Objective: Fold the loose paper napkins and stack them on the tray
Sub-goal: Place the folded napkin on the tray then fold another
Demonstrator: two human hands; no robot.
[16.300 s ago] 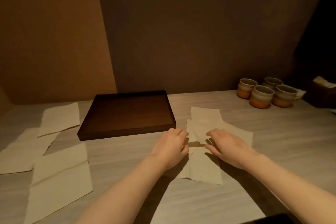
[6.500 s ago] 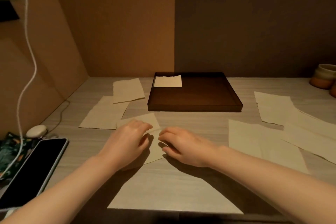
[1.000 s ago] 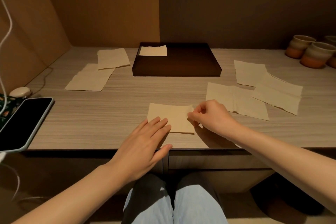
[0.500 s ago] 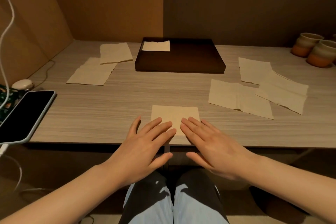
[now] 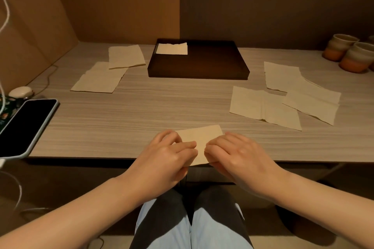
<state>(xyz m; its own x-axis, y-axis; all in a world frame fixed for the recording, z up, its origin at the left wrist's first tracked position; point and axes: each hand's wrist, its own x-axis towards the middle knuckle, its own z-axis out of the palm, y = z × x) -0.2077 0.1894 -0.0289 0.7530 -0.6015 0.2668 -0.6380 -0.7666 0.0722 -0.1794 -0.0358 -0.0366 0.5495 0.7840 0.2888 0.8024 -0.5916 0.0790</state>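
Observation:
A folded beige napkin (image 5: pixel 200 137) lies at the table's front edge, its near side lifted past the edge. My left hand (image 5: pixel 168 157) pinches its left near part and my right hand (image 5: pixel 234 155) pinches its right near part. The dark brown tray (image 5: pixel 202 66) sits at the back centre with one folded napkin (image 5: pixel 172 48) in its far left corner. Two loose napkins (image 5: pixel 99 80) overlap left of the tray. Three more loose napkins (image 5: pixel 265 107) lie spread on the right.
A black phone (image 5: pixel 22 125) lies at the left edge beside a white cable (image 5: pixel 5 12) and a small white case (image 5: pixel 20 91). Ceramic cups (image 5: pixel 352 56) stand at the back right. Walls close the back and left. My knees show under the table.
Half a second ago both hands lay flat pressing the folded napkin. Now their fingers are curled and pinch its near edge, which has lifted off the table.

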